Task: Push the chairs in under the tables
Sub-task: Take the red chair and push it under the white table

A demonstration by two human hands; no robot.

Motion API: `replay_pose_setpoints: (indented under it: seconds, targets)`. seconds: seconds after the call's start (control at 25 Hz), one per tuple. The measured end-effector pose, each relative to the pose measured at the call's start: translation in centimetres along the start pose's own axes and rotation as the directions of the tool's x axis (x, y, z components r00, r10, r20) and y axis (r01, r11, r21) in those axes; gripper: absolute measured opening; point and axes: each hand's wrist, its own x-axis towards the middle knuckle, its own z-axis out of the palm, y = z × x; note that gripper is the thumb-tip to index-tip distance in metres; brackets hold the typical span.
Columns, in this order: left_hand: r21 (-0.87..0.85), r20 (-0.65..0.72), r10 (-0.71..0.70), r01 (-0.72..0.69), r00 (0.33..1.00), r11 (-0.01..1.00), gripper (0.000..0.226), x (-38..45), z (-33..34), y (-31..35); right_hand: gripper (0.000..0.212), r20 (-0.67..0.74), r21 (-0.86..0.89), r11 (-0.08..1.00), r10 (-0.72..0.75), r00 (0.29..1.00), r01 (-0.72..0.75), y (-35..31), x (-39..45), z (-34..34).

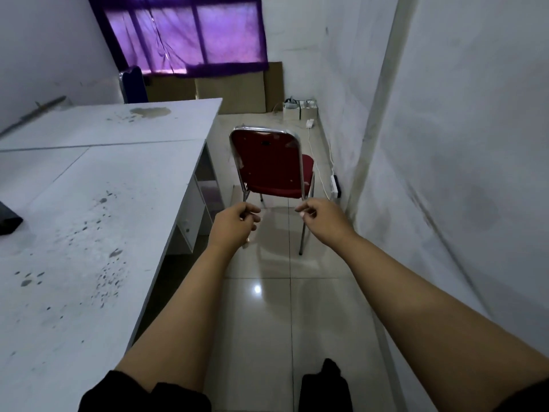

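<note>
A black object (9, 221) lies at the far left edge of the table (89, 203), cut off by the frame. The table is white and spotted with dark stains, and it fills the left side of the view. Behind the table's far end a blue chair (135, 84) stands under the purple curtain (184, 34).

To the right of the table, in the aisle between it and the wall (460, 144), stands the red chair (269, 165). It has a chrome frame, its back is turned to the person, and it appears tipped toward them. It is beside the table, not under it.

The left hand (234, 223) is at the lower left post of the red chair's back. Its fingers (251, 209) are curled nearly closed, pinching the thin chrome tube. The right hand (319, 217) is at the lower right post, and its fingers (303, 209) are likewise curled in around that tube. Both arms are stretched forward over the tiled floor (267, 307).

Right of the red chair, a white power strip (335, 185) lies at the foot of the wall with a cable running back along it. Farther back, two small white bags (300, 110) stand on the floor by brown cardboard (237, 93).
</note>
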Motion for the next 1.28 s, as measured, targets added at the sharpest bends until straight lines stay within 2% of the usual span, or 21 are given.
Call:
replay_pose_setpoints:
  seconds: [0.36,0.64,0.76,0.92,1.04,1.16,1.28]
  targets:
    - [0.035,-0.115,-0.027,0.031,0.993,0.999,0.024,20.5,4.8,1.4,0.021,0.104,-0.063,0.994,-0.078,0.992,0.085,3.8,22.2,-1.3]
    - [0.118,-0.258,0.099,-0.071,0.961,0.99,0.028,33.2,5.3,0.4,0.026,0.138,-0.032,0.993,-0.109,0.984,0.115,5.3,35.9,1.3]
    - [0.213,-0.215,0.118,-0.071,0.97,0.974,0.028,40.5,4.9,-1.3,0.031,0.116,-0.064,0.991,-0.108,0.987,0.116,5.6,42.6,3.1]
    - [0.347,-0.105,0.12,-0.077,0.987,0.935,0.036,49.4,4.5,-3.3,0.047,0.167,-0.175,0.982,-0.034,0.985,0.064,5.3,50.4,5.4]
    - [0.438,0.062,0.117,-0.132,0.991,0.889,0.044,55.1,4.4,-4.7,0.055,0.219,-0.268,0.963,0.03,0.975,0.031,5.5,54.9,7.0]
    - [0.707,0.185,0.045,-0.165,0.982,0.687,0.039,58.6,4.1,-6.3,0.045,0.323,-0.35,0.937,0.128,0.938,-0.007,6.2,57.0,8.4]
    - [0.803,0.175,0.048,-0.171,0.983,0.572,0.027,60.2,3.8,-7.2,0.031,0.297,-0.454,0.891,0.133,0.946,0.017,6.9,57.6,9.4]
